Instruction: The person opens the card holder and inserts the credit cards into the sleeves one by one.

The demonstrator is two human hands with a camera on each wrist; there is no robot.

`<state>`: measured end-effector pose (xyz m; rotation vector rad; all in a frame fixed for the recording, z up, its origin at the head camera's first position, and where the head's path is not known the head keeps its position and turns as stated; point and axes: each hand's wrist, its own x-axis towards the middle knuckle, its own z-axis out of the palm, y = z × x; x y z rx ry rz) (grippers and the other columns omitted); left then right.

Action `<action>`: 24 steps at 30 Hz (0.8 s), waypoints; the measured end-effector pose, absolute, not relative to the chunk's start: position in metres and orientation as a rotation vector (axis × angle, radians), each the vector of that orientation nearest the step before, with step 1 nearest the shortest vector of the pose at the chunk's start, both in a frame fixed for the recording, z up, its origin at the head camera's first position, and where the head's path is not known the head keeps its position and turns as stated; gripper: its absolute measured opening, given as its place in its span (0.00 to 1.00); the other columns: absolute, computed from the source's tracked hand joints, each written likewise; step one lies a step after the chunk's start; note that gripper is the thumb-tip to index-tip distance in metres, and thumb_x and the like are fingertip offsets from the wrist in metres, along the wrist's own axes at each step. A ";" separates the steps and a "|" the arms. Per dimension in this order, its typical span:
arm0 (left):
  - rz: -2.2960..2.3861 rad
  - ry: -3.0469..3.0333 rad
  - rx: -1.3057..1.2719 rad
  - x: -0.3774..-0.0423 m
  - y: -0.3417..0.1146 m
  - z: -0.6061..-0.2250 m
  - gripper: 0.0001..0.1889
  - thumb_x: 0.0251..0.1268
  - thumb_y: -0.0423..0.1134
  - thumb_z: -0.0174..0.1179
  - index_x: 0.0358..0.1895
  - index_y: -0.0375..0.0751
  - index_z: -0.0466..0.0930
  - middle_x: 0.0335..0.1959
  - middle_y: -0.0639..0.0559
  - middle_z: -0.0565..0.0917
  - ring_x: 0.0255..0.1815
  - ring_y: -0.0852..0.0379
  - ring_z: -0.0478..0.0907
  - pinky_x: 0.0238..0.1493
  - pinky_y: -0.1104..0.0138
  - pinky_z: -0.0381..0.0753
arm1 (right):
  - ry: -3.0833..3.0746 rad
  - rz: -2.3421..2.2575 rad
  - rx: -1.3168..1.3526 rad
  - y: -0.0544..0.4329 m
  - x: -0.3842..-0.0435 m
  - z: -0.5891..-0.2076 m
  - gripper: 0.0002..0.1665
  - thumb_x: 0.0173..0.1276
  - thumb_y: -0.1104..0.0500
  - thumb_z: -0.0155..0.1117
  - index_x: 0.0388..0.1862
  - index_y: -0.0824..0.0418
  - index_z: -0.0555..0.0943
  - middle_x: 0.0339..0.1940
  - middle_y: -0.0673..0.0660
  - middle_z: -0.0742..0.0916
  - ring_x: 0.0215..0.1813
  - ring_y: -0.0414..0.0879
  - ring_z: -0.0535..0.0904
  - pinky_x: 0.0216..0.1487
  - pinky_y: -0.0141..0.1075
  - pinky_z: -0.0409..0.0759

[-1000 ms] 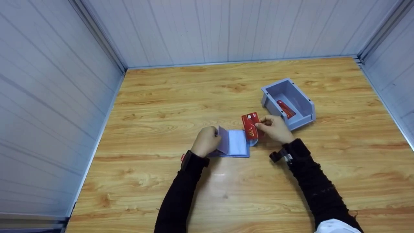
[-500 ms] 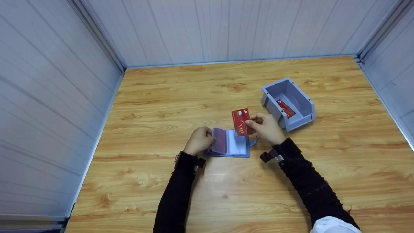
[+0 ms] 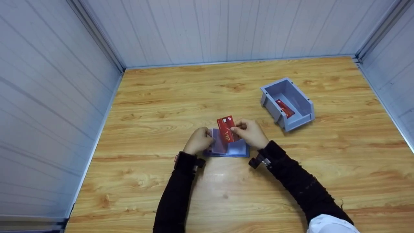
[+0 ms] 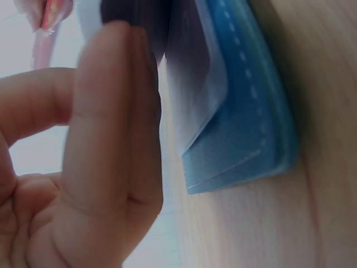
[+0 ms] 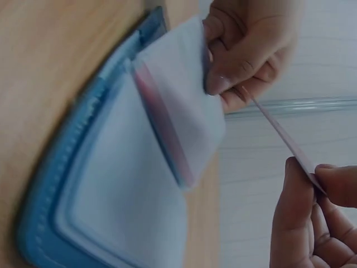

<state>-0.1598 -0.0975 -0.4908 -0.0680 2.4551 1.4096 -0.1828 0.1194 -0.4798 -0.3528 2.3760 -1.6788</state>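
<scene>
A blue card holder (image 3: 237,154) with stitched edges and clear plastic sleeves lies opened on the table. My left hand (image 3: 200,141) is at its left side, pinching a raised clear sleeve (image 5: 187,95) between thumb and fingers. The cover (image 4: 245,128) shows beneath in the left wrist view. My right hand (image 3: 251,133) pinches a red VIP card (image 3: 227,129) by its right edge, above the holder. In the right wrist view this card (image 5: 284,139) appears almost edge-on, slanting toward the lifted sleeve but apart from it. The card hides part of the sleeves from the head view.
A grey plastic bin (image 3: 271,105) stands to the right, behind the right hand, with another red card (image 3: 285,108) lying inside. The wooden table (image 3: 155,106) is bounded by white panel walls (image 3: 213,29) at the back and both sides.
The right hand has carried the red card leftward from beside the bin to over the card holder. The left hand has drawn the sleeve slightly left, spreading it more flatly.
</scene>
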 end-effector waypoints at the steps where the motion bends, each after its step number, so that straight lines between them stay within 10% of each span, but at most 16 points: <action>1: 1.418 2.448 -0.065 -0.160 -0.098 -0.491 0.04 0.57 0.27 0.55 0.35 0.34 0.73 0.24 0.51 0.75 0.20 0.59 0.75 0.22 0.69 0.79 | 2.360 -1.679 -0.337 0.119 -0.184 -0.483 0.11 0.67 0.62 0.66 0.40 0.72 0.81 0.32 0.59 0.88 0.30 0.38 0.80 0.30 0.28 0.80; 24: 1.589 2.223 -0.141 -0.164 -0.102 -0.500 0.06 0.57 0.23 0.55 0.32 0.36 0.69 0.23 0.50 0.77 0.22 0.59 0.78 0.27 0.68 0.85 | 2.254 -1.622 -0.074 0.132 -0.197 -0.515 0.14 0.62 0.69 0.64 0.45 0.75 0.76 0.19 0.44 0.79 0.22 0.33 0.75 0.24 0.24 0.76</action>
